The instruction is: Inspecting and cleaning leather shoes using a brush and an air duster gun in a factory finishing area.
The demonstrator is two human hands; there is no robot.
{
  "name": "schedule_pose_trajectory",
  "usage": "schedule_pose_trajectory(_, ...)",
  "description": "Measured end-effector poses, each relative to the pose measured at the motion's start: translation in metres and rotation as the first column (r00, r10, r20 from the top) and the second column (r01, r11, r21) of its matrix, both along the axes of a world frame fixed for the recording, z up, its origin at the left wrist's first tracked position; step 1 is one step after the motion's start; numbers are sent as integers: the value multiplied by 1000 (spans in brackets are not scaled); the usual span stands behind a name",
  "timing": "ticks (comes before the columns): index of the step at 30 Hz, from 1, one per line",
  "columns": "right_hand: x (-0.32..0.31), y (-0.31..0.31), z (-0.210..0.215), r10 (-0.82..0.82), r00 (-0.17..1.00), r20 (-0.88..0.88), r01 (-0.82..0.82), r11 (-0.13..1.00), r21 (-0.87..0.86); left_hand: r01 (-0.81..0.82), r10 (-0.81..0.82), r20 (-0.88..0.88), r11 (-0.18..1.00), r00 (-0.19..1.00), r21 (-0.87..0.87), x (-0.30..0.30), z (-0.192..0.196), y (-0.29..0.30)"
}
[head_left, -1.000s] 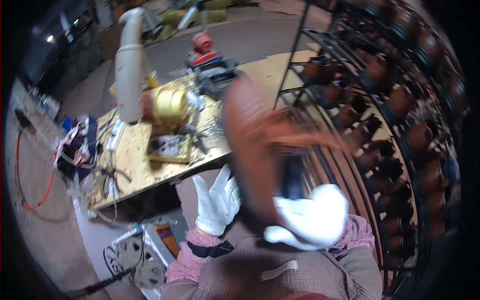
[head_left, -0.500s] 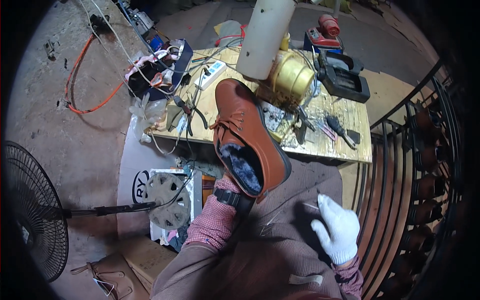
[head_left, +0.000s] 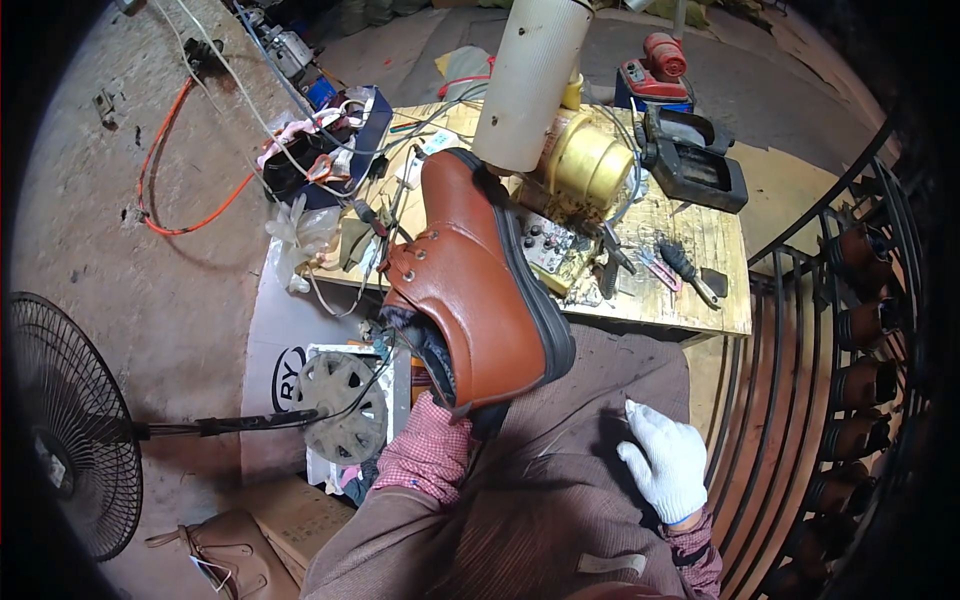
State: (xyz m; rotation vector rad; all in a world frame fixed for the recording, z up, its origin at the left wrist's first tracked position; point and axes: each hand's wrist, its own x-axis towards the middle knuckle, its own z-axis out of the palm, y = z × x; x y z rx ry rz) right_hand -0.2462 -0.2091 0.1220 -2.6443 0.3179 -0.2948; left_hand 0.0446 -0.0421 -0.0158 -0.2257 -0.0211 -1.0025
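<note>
The shoe (head_left: pixel 490 320) is rolled further than before, opening toward eight o'clock, toe at eleven, heel at five. Your nearer left hand is hidden past its sleeve (head_left: pixel 430 450), grip unclear. From your loosely open right hand (head_left: pixel 665 465), the shoe lies toward ten.

A wooden workbench (head_left: pixel 726 242) is standing on grey floor (head_left: pixel 770 78), a black metal rack (head_left: pixel 822 208) is flanking it rightward, and indistinct sacks (head_left: pixel 368 15) are apparently lying beyond.
</note>
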Motion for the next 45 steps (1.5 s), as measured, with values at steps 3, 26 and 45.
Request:
schedule_pose_trajectory(3,9,0,-2,20,999,28,-21,1000,12,-12,12,1,1000,1000,9,-18,-2,10)
schedule_pose_trajectory(26,26,-50,-26,-676,736,40,95,162,982,14,-15,25,999,1000,40,-4,6,8)
schedule_pose_trajectory(45,147,-12,45,315,819,479,-268,949,-167,27,-26,-22,997,999,66,-48,9,12)
